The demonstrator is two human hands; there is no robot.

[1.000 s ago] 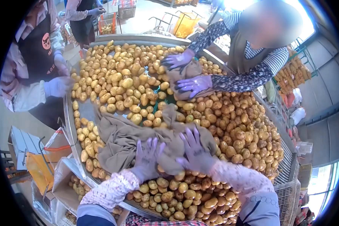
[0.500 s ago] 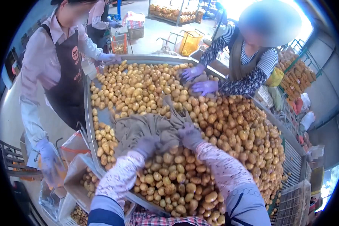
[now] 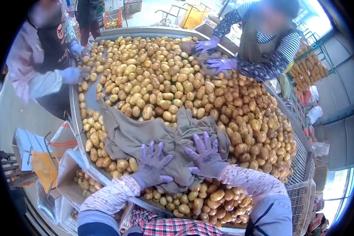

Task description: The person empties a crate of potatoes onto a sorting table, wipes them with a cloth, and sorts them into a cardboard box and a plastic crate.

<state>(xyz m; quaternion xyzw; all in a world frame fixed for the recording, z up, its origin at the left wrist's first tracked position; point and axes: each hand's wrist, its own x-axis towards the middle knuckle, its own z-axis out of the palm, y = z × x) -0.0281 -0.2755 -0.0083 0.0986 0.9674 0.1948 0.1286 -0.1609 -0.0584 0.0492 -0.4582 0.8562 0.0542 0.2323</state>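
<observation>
A grey-brown cloth [image 3: 145,137] lies spread over a heap of potatoes [image 3: 161,82] on a large round metal table [image 3: 76,118]. My left hand [image 3: 151,165], in a purple glove, presses flat on the cloth's near part with fingers spread. Just to its right, my right hand [image 3: 206,155], also gloved, lies flat on the cloth with fingers apart. Neither hand grips anything. Potatoes [image 3: 200,200] lie between my arms at the table's near edge.
A person in a striped top, with purple gloves [image 3: 221,63], presses another cloth at the far right. A person in a dark apron [image 3: 51,43] stands at the left, gloved hands at the rim. Boxes of potatoes [image 3: 80,181] sit below the table's left edge.
My hands went from bunched on the cloth to flat with fingers spread, and the cloth lies wider and nearer. The person at the left brought both gloved hands up to the table's rim.
</observation>
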